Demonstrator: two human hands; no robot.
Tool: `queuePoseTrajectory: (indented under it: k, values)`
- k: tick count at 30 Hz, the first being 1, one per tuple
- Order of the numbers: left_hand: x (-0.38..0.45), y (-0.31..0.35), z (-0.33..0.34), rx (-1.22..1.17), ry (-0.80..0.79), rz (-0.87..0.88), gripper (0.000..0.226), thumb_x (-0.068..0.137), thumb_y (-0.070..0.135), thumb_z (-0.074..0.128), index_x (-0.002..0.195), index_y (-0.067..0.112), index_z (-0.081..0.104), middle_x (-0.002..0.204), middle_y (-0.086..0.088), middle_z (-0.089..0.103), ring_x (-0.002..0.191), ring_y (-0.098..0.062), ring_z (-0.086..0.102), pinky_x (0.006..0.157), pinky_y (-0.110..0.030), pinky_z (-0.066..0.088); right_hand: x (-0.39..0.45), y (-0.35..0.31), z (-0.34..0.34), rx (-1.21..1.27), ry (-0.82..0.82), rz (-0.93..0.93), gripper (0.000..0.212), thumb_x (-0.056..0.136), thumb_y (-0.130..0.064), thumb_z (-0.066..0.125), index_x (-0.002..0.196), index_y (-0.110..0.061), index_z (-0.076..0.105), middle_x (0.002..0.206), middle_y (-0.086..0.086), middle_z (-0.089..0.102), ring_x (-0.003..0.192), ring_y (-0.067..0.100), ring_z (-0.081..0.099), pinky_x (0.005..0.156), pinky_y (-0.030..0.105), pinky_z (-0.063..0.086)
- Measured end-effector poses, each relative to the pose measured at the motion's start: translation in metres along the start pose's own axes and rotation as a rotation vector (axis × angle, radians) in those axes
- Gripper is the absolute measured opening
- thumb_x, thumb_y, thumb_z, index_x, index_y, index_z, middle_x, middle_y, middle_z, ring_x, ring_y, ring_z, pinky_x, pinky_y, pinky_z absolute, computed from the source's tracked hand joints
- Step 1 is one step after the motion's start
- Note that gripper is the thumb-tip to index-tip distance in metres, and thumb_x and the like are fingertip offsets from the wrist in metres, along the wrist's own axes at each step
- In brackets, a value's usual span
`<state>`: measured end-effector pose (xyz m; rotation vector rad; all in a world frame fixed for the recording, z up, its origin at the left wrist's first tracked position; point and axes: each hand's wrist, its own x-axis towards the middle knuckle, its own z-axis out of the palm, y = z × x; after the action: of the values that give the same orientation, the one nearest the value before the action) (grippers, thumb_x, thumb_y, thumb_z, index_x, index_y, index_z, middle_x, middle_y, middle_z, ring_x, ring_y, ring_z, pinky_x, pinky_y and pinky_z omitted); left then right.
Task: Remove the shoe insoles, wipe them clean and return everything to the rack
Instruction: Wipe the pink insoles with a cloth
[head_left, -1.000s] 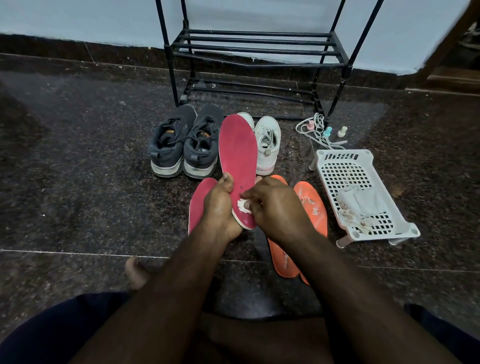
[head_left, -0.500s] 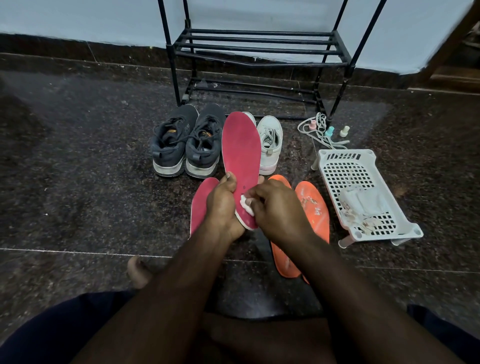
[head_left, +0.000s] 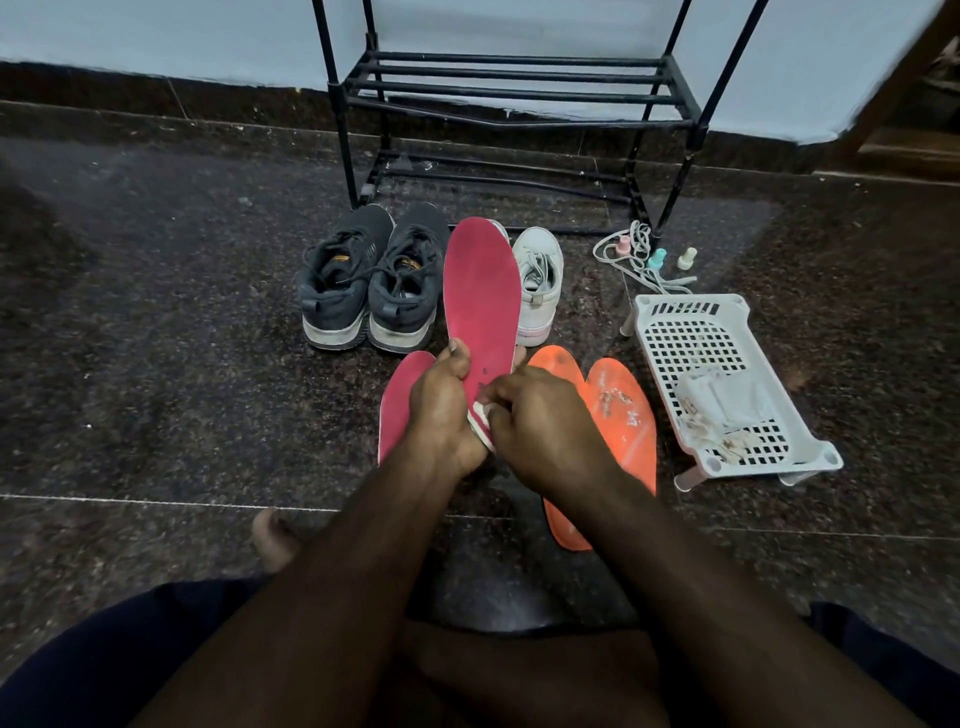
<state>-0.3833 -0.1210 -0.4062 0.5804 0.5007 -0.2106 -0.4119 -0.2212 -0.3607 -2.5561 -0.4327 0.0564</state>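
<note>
My left hand (head_left: 441, 410) grips the heel end of a red insole (head_left: 483, 291), holding it upright with the toe pointing away. My right hand (head_left: 540, 421) pinches a small white wipe (head_left: 482, 413) against the insole's heel. A second red insole (head_left: 397, 405) lies on the floor under my left hand. Two orange insoles (head_left: 618, 410) lie to the right, partly hidden by my right arm. A pair of dark grey sneakers (head_left: 371, 286) and a white shoe (head_left: 537, 280) stand in front of the black shoe rack (head_left: 519, 88).
A white perforated plastic basket (head_left: 727, 379) holding used wipes stands at the right. Behind it lie a coiled white cord (head_left: 634, 249) and small bottles (head_left: 688, 257). My bare toe (head_left: 272, 535) rests on the dark granite floor at lower left.
My right hand has slid the wipe slightly down along the insole's heel, so less of the wipe shows. The left hand keeps its grip on the red insole.
</note>
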Motion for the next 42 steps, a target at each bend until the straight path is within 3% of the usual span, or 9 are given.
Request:
queuePoseTrajectory:
  k: [4, 12, 17, 21, 25, 30, 34, 40, 42]
  values:
    - [0.004, 0.003, 0.0, -0.046, 0.021, 0.027, 0.039, 0.108, 0.04, 0.038, 0.13, 0.012, 0.054, 0.103, -0.023, 0.074, 0.085, -0.032, 0.076, 0.07, -0.044, 0.063, -0.007, 0.004, -0.01, 0.106, -0.207, 0.038, 0.021, 0.083, -0.01, 0.058, 0.089, -0.021, 0.074, 0.084, -0.003, 0.071, 0.078, 0.014, 0.062, 0.069, 0.025, 0.043]
    - [0.001, 0.0, 0.0, 0.037, 0.056, -0.054, 0.058, 0.106, 0.044, 0.039, 0.142, -0.001, 0.049, 0.132, -0.027, 0.061, 0.121, -0.036, 0.062, 0.099, -0.047, 0.053, -0.001, 0.003, 0.009, 0.013, 0.129, -0.062, 0.02, 0.079, -0.015, 0.055, 0.085, -0.01, 0.074, 0.082, 0.01, 0.066, 0.078, 0.028, 0.063, 0.07, 0.036, 0.049]
    - [0.001, 0.005, 0.001, 0.018, 0.104, -0.004, 0.046, 0.107, 0.042, 0.037, 0.112, 0.004, 0.062, 0.103, -0.023, 0.073, 0.086, -0.031, 0.074, 0.074, -0.043, 0.06, -0.008, 0.006, -0.001, 0.133, -0.095, -0.002, 0.021, 0.079, -0.007, 0.061, 0.087, -0.019, 0.077, 0.079, -0.004, 0.072, 0.074, 0.013, 0.063, 0.072, 0.027, 0.047]
    - [-0.003, 0.01, 0.003, -0.006, 0.089, -0.007, 0.047, 0.107, 0.044, 0.037, 0.123, 0.005, 0.058, 0.107, -0.025, 0.072, 0.103, -0.034, 0.068, 0.089, -0.047, 0.056, -0.009, 0.009, 0.005, 0.159, 0.029, -0.062, 0.019, 0.08, -0.008, 0.061, 0.088, -0.017, 0.077, 0.085, 0.0, 0.073, 0.081, 0.016, 0.064, 0.075, 0.018, 0.038]
    - [-0.009, 0.001, 0.003, 0.045, 0.043, -0.042, 0.044, 0.108, 0.038, 0.036, 0.122, 0.002, 0.058, 0.102, -0.02, 0.072, 0.096, -0.031, 0.069, 0.093, -0.043, 0.055, -0.001, 0.005, 0.014, 0.041, 0.186, -0.169, 0.021, 0.079, -0.013, 0.056, 0.084, -0.013, 0.076, 0.078, 0.007, 0.066, 0.075, 0.026, 0.063, 0.069, 0.026, 0.037]
    - [-0.007, 0.003, 0.006, 0.008, -0.004, -0.023, 0.048, 0.108, 0.036, 0.036, 0.142, 0.005, 0.049, 0.131, -0.023, 0.062, 0.098, -0.032, 0.068, 0.072, -0.04, 0.061, 0.011, 0.017, -0.021, 0.571, 0.208, 0.111, 0.025, 0.089, -0.01, 0.062, 0.108, -0.022, 0.071, 0.103, 0.0, 0.069, 0.082, 0.02, 0.069, 0.081, 0.046, 0.058]
    - [-0.009, 0.003, 0.007, 0.015, -0.043, -0.02, 0.049, 0.108, 0.035, 0.034, 0.14, 0.003, 0.05, 0.125, -0.024, 0.066, 0.092, -0.032, 0.071, 0.067, -0.037, 0.059, 0.012, 0.026, -0.036, 0.744, 0.13, 0.191, 0.027, 0.088, -0.002, 0.062, 0.109, -0.018, 0.07, 0.093, 0.001, 0.069, 0.072, 0.028, 0.073, 0.076, 0.055, 0.059]
    - [-0.013, 0.005, 0.01, 0.022, -0.035, -0.039, 0.049, 0.108, 0.036, 0.034, 0.138, 0.002, 0.052, 0.108, -0.019, 0.072, 0.085, -0.029, 0.072, 0.07, -0.039, 0.062, 0.009, 0.023, -0.034, 0.427, 0.197, 0.02, 0.016, 0.083, -0.007, 0.07, 0.094, -0.014, 0.079, 0.107, -0.003, 0.071, 0.092, 0.004, 0.066, 0.084, 0.014, 0.049]
    - [-0.015, 0.005, 0.011, 0.036, -0.016, -0.048, 0.052, 0.108, 0.038, 0.035, 0.141, 0.001, 0.05, 0.102, -0.018, 0.072, 0.084, -0.028, 0.071, 0.066, -0.036, 0.062, 0.006, 0.021, -0.029, 0.192, 0.182, -0.129, 0.019, 0.084, -0.007, 0.065, 0.096, -0.01, 0.079, 0.103, 0.004, 0.073, 0.095, 0.011, 0.064, 0.087, 0.013, 0.045]
